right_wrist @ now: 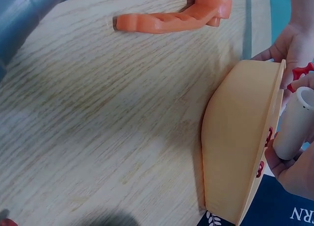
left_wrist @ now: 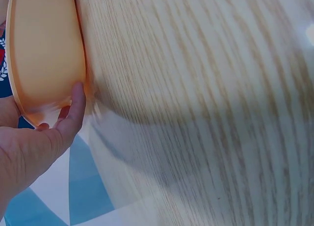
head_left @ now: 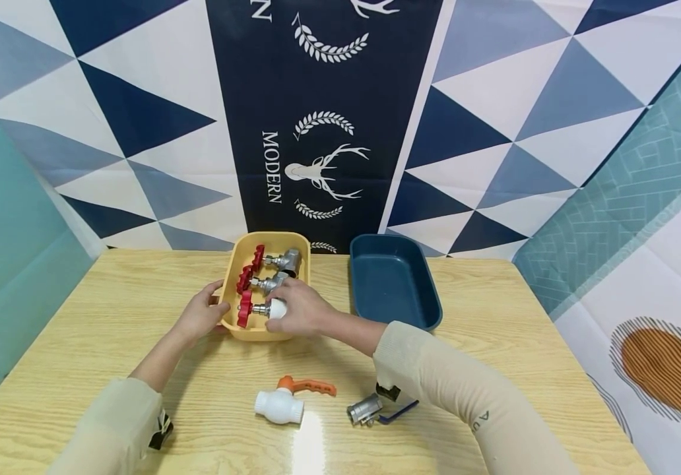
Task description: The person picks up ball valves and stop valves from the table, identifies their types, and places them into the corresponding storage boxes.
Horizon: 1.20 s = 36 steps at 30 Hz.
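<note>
The yellow tray [head_left: 260, 335] stands at the back of the table. My left hand [head_left: 200, 315] grips its left side, fingers along the outer wall [left_wrist: 46, 54] and thumb at the rim. Over the tray's near end, my right hand [head_left: 301, 307] holds a white valve [right_wrist: 293, 125] by its pipe-like body. This valve's red handwheel [head_left: 245, 309] points left. Two metal valves with red handwheels lie farther back in the tray, the rear valve [head_left: 288, 261] and the middle valve [head_left: 268, 283], which my right hand partly overlaps.
To the right of the yellow tray stands a dark blue tray [head_left: 432, 315] with nothing in it. Nearer on the table lie a white ball valve [head_left: 280, 406] with an orange lever and a metal ball valve [head_left: 365, 409] with a blue lever. A patterned cloth [head_left: 323, 86] hangs behind the table.
</note>
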Motion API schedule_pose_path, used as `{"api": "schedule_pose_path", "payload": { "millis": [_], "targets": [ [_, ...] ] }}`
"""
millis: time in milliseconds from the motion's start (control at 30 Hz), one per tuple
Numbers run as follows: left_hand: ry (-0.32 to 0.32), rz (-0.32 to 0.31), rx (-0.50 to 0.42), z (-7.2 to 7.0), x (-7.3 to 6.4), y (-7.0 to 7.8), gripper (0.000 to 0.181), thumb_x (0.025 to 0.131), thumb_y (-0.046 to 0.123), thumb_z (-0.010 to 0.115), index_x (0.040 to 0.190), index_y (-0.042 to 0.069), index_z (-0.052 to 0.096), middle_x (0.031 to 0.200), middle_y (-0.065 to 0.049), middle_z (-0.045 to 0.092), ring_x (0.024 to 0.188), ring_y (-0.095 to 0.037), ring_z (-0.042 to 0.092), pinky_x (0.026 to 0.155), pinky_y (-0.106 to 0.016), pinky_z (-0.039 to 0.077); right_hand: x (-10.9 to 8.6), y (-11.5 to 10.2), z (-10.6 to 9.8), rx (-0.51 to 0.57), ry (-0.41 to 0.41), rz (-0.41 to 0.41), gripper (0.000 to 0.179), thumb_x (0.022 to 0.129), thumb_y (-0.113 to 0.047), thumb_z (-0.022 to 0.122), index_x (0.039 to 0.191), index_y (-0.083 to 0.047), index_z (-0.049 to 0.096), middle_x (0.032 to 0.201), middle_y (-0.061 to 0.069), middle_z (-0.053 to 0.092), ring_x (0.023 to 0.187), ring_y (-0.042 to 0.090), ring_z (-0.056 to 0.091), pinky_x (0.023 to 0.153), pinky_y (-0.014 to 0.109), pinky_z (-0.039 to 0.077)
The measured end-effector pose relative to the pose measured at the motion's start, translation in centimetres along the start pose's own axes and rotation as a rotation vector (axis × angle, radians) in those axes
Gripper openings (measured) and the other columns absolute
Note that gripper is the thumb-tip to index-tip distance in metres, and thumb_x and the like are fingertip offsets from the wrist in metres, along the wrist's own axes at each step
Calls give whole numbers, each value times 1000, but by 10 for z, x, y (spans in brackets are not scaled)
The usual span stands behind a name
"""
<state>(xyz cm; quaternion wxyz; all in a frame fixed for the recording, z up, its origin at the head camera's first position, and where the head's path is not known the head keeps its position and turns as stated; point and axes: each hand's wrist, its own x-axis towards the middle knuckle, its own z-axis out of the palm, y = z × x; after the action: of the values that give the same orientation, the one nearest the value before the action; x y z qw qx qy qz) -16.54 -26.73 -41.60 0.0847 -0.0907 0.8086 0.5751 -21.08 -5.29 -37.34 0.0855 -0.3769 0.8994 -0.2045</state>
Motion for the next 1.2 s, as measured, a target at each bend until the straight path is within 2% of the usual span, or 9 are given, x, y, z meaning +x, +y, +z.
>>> {"api": "schedule_pose_path", "payload": {
  "millis": [167, 433, 967, 1200],
  "targets": [
    [-9, 1, -20, -1, 1, -1, 59, 96, 5, 37, 149, 0, 11, 129, -36, 36, 105, -42, 56, 78, -42, 57, 4, 2, 1, -1, 9, -6, 42, 73, -34, 70, 110, -15, 67, 109, 2, 58, 100, 15, 53, 82, 25, 48],
    [-13, -6, -33, -2, 1, 0, 59, 96, 4, 37, 149, 0, 11, 130, -36, 35, 106, -45, 55, 79, -42, 57, 8, 4, 1, -1, -5, 2, 41, 73, -34, 70, 111, -15, 67, 110, 3, 58, 101, 16, 53, 84, 28, 48],
    [-9, -16, -33, -2, 4, -3, 59, 95, 5, 39, 149, 1, 13, 130, -35, 36, 104, -41, 57, 77, -41, 58, 16, 8, 5, -9, 4, 15, 42, 72, -35, 69, 110, -16, 67, 106, 3, 58, 98, 16, 53, 81, 26, 47],
    [1, -5, -45, -2, 4, -3, 60, 95, 4, 39, 149, 2, 14, 131, -36, 36, 107, -45, 55, 77, -41, 58, 20, 11, 8, -15, 7, 29, 42, 72, -35, 68, 109, -16, 67, 105, 2, 58, 97, 15, 53, 82, 25, 48]
  ]
}}
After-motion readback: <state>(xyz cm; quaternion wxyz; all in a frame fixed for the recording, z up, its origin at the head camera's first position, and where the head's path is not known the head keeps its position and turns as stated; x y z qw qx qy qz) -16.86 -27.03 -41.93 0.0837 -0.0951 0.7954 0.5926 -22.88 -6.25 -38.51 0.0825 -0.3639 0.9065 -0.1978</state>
